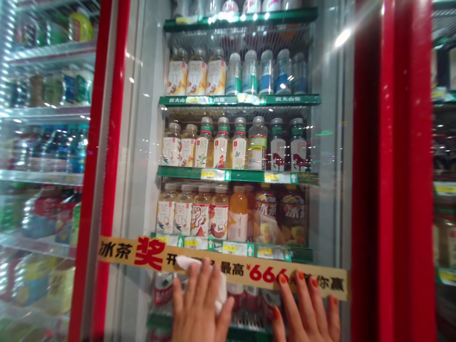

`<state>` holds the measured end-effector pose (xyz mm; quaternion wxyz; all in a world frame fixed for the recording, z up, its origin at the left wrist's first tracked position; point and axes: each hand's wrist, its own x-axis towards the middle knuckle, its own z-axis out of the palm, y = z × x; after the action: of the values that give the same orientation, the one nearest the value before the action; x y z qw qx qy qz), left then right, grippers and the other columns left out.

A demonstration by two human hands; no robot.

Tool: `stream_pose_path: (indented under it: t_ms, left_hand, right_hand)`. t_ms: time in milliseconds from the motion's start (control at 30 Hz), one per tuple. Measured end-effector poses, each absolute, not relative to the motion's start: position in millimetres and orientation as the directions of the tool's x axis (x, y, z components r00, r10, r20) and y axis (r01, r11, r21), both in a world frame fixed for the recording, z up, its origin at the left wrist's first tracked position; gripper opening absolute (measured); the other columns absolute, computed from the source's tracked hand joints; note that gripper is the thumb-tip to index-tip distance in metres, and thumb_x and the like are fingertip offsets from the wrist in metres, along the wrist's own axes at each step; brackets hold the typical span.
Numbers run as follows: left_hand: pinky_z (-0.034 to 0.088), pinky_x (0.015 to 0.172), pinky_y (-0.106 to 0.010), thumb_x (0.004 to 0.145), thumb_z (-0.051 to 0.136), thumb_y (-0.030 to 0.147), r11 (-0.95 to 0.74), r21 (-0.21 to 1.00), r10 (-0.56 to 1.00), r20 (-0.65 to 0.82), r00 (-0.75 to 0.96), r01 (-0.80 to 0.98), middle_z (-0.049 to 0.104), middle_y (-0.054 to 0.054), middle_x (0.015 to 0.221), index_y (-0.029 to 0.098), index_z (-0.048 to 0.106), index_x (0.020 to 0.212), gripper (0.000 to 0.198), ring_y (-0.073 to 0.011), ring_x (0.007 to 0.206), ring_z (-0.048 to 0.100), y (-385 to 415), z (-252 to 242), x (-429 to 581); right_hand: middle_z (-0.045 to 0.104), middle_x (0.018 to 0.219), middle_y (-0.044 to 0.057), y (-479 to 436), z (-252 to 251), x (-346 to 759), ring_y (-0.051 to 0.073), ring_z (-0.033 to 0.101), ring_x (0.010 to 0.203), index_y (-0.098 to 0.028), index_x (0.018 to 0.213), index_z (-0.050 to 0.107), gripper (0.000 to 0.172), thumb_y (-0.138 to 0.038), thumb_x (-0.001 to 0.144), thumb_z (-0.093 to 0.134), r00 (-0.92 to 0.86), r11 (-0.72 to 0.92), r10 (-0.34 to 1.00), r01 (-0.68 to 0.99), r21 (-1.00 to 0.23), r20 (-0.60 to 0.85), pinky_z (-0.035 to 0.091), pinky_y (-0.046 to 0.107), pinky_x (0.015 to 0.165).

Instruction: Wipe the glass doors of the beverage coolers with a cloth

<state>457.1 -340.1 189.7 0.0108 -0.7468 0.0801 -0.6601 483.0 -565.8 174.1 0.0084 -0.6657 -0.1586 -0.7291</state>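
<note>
The white cloth (220,294) is mostly hidden under the left hand (197,304). The bottom edge cuts off both that wrist and the right hand (308,308). Low bottles (163,289) behind the yellow banner (153,254), beneath the grip, are blurred and partly hidden.

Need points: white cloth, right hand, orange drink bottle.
white cloth (221,293), head view, on the edge showing beside the fingers
right hand (306,308), head view, on the back of the hand
orange drink bottle (237,209), head view, on the orange upper body
</note>
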Motion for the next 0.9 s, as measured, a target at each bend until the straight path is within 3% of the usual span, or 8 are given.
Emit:
stream_pose_path:
  t_ms: [67,133,200,333,400,567,667,900]
  left_hand:
    - [-0.006,0.141,-0.05,0.107,0.046,0.029,-0.991,0.099,0.085,0.986,0.144,-0.093,0.004,-0.003,0.185,0.022,0.008,0.176,0.078,-0.0206,0.173,-0.002,-324,217,457]
    - [-0.003,0.141,-0.051,0.109,0.045,0.03,-0.975,0.189,0.174,0.976,0.132,-0.113,0.001,-0.005,0.186,0.02,0.005,0.175,0.078,-0.0224,0.173,-0.005,-331,244,459]
    - [-0.001,0.142,-0.048,0.108,0.047,0.032,-0.988,0.077,0.059,0.99,0.128,-0.136,0.006,-0.005,0.185,0.019,0.009,0.175,0.078,-0.0226,0.173,-0.001,-357,252,460]
    - [-0.002,0.144,-0.043,0.103,0.052,0.042,-0.895,-0.393,-0.419,0.902,0.099,-0.209,0.026,0.011,0.18,0.033,0.044,0.166,0.064,-0.0183,0.173,0.005,-396,204,457]
    - [-0.004,0.144,-0.045,0.103,0.052,0.041,-0.867,-0.451,-0.479,0.872,0.102,-0.212,0.027,0.015,0.178,0.037,0.048,0.163,0.061,-0.0171,0.173,0.005,-385,177,451]
    - [-0.004,0.141,-0.057,0.105,0.049,0.025,-0.992,-0.067,-0.087,0.976,0.199,-0.104,0.012,-0.006,0.183,0.022,0.013,0.175,0.079,-0.0244,0.173,0.002,-331,201,448]
    - [0.003,0.141,-0.063,0.107,0.047,0.027,-0.986,0.099,0.079,0.987,0.143,-0.135,0.01,-0.011,0.184,0.021,0.008,0.176,0.079,-0.0293,0.173,0.001,-348,240,457]
    - [0.001,0.145,-0.041,0.102,0.053,0.029,-0.917,-0.334,-0.362,0.927,0.102,-0.216,0.032,0.003,0.178,0.025,0.034,0.171,0.071,-0.0185,0.172,0.015,-401,203,452]
  right_hand:
    - [0.027,0.18,0.004,-561,172,481,0.025,0.022,0.169,-0.027,0.171,0.033,0.071,-0.033,0.104,0.056,-0.088,-0.953,0.137,0.26,0.156,0.987,0.01,0.059,0.14]
    - [0.025,0.18,0.001,-557,169,480,0.027,0.02,0.169,-0.034,0.172,0.031,0.068,-0.045,0.108,0.052,-0.041,-0.949,0.028,0.314,0.039,0.999,0.008,0.063,0.139]
    - [0.024,0.181,0.0,-554,167,479,0.028,0.02,0.17,-0.035,0.172,0.028,0.067,-0.051,0.11,0.048,-0.01,-0.937,-0.051,0.348,-0.044,0.999,0.009,0.064,0.139]
    - [0.022,0.182,0.005,-558,167,477,0.028,0.018,0.17,-0.028,0.173,0.026,0.067,-0.04,0.11,0.044,-0.016,-0.941,0.0,0.339,0.005,1.0,0.007,0.062,0.139]
    - [0.019,0.182,0.009,-561,169,475,0.031,0.016,0.17,-0.022,0.174,0.025,0.072,-0.027,0.106,0.049,-0.012,-0.953,0.068,0.295,0.068,0.998,0.008,0.063,0.139]
    - [0.017,0.182,0.012,-564,169,472,0.035,0.014,0.17,-0.018,0.174,0.022,0.082,-0.019,0.099,0.055,0.015,-0.967,0.105,0.237,0.099,0.994,0.012,0.068,0.137]
    - [0.018,0.182,0.011,-565,166,472,0.034,0.015,0.17,-0.02,0.174,0.022,0.082,-0.02,0.099,0.055,0.017,-0.968,0.092,0.234,0.085,0.996,0.014,0.07,0.137]
    - [0.019,0.182,0.008,-573,161,478,0.03,0.016,0.17,-0.022,0.174,0.022,0.082,-0.018,0.098,0.05,-0.014,-0.952,0.119,0.282,0.118,0.993,0.011,0.066,0.138]
